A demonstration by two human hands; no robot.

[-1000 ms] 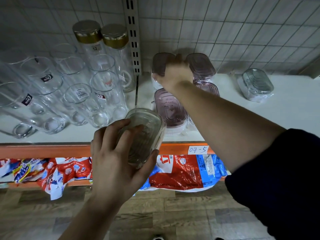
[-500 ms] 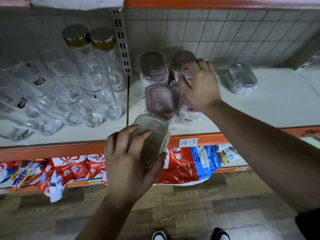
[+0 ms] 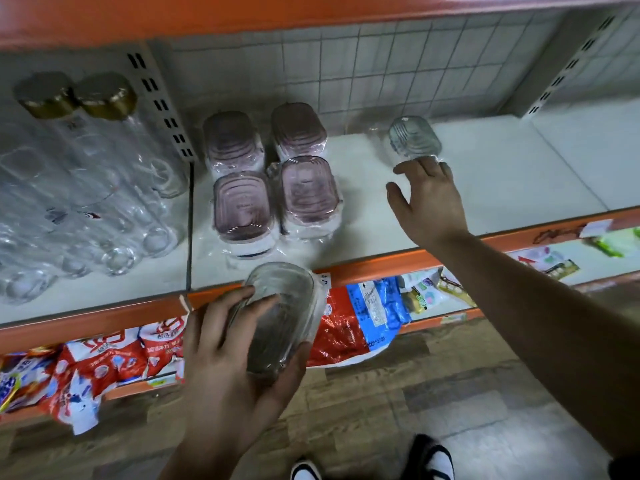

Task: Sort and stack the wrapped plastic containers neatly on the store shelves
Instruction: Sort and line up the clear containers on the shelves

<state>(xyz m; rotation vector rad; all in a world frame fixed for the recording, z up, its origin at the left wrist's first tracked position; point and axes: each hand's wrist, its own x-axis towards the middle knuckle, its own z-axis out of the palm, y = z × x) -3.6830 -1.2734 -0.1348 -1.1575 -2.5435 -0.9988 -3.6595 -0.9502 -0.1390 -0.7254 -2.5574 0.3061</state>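
Several wrapped pink-lidded containers [image 3: 266, 178] stand in a two-by-two block on the white shelf [image 3: 502, 174]. A wrapped clear container [image 3: 414, 138] sits alone farther right, near the tiled back wall. My right hand [image 3: 427, 199] reaches over the shelf with fingers spread, its fingertips at the clear container's front edge. In front of the shelf's orange edge my left hand [image 3: 235, 355] grips a second wrapped clear container [image 3: 280, 313], tilted, lid facing me.
Clear drinking glasses [image 3: 86, 216] and two gold-lidded jars [image 3: 76, 97] fill the shelf section to the left, past a metal upright [image 3: 159, 102]. Red and blue snack bags [image 3: 346, 323] hang over the lower shelf. An orange shelf [image 3: 207, 15] runs overhead. My shoes show on the wooden floor.
My right hand has left the pink containers and moved right to the lone clear container. The left hand still grips its clear container. The view has shifted up and right.
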